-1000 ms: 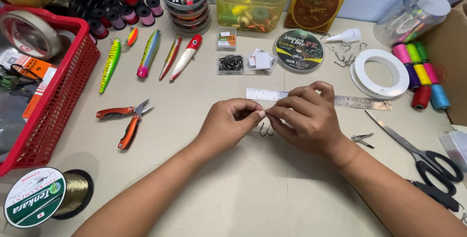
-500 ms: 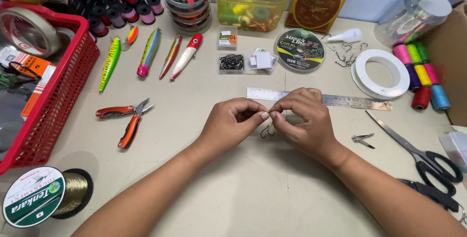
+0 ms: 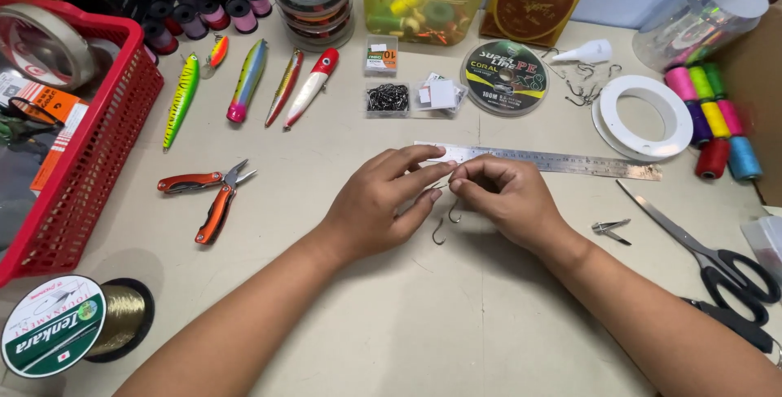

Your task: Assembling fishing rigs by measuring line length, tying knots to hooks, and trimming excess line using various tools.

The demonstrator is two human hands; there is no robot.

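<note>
Shiny metal hooks [image 3: 440,230], a brushed steel ruler [image 3: 562,161], glossy painted lures [image 3: 247,79] and a matt beige tabletop [image 3: 391,324].

Red basket [image 3: 98,161], orange-handled pliers [image 3: 208,197], black-handled scissors [image 3: 717,263], green lure [image 3: 181,100] with dark stripes, silver ruler [image 3: 562,161].

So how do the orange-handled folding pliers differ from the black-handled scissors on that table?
The orange-handled folding pliers lie to the left of the left hand, while the black-handled scissors lie to the right of the right hand. The pliers have short, stubby jaws; the scissors have long, slim blades. The pliers' handles are splayed wide apart; the scissors' blades look closed. Both are metal tools lying flat and untouched.
</note>
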